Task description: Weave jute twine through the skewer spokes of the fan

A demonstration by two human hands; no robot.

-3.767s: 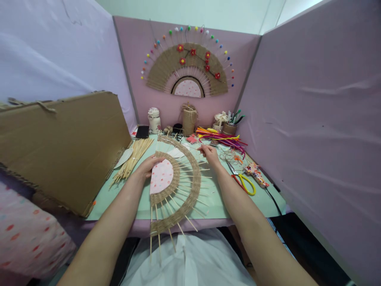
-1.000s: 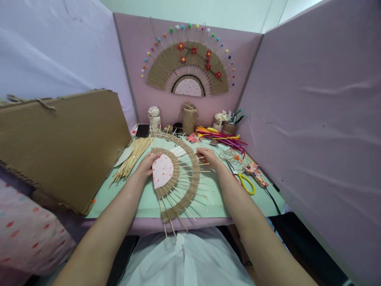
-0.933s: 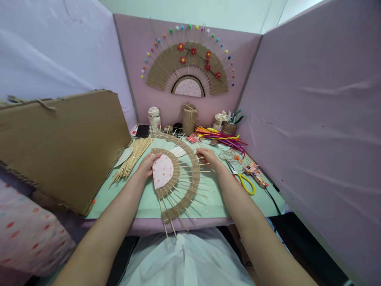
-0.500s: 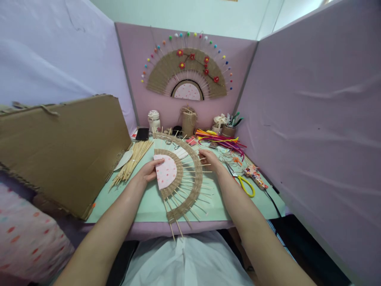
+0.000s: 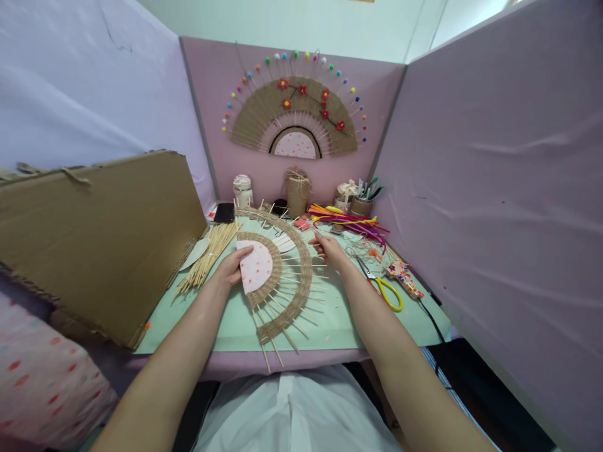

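A half-round woven fan (image 5: 306,273) of twine and thin wooden sticks is tilted over the table, its flat side to the left. My left hand (image 5: 230,267) grips that flat side, with the thumb on the pink dotted half-circle (image 5: 255,269) at the fan's centre. Bare sticks cross the gap between the inner and outer woven bands and poke out past the rim. At the fan's upper right edge, my right hand (image 5: 328,249) is closed in a pinch beside the stick ends. What sits between those fingertips is too small to make out.
Yellow-handled scissors (image 5: 389,294) and a patterned glue gun (image 5: 404,278) lie at right. Colourful pipe cleaners (image 5: 351,221) and a twine roll (image 5: 298,193) are behind. A stick bundle (image 5: 207,260) and cardboard (image 5: 103,245) are left. A finished fan (image 5: 254,122) hangs on the back panel.
The fan and my left hand have shifted a little to the left. My right hand has moved slightly left and up, still pinched by the fan's edge.
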